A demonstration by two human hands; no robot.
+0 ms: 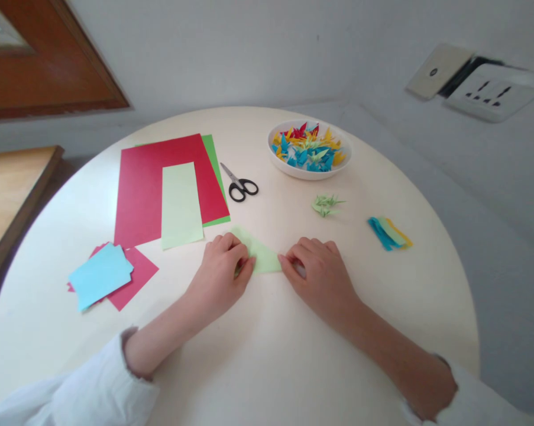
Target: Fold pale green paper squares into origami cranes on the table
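Observation:
A small light green paper point(261, 254), folded into a triangle, lies flat on the round cream table point(267, 355). My left hand point(222, 272) curls over its left corner with the fingers bent down on it. My right hand point(317, 275) presses its right corner, fingertips pinched against the paper's tip. Both wrists rest on the table, and white sleeves cover my forearms near the bottom edge.
Beyond my hands lie a red sheet point(151, 183) over a green one, a pale green strip point(180, 204), black scissors point(240, 184), a white bowl point(308, 170) of coloured paper cranes, a finished green crane point(325, 205), stacked small squares point(390, 233), and blue and red squares point(102, 275).

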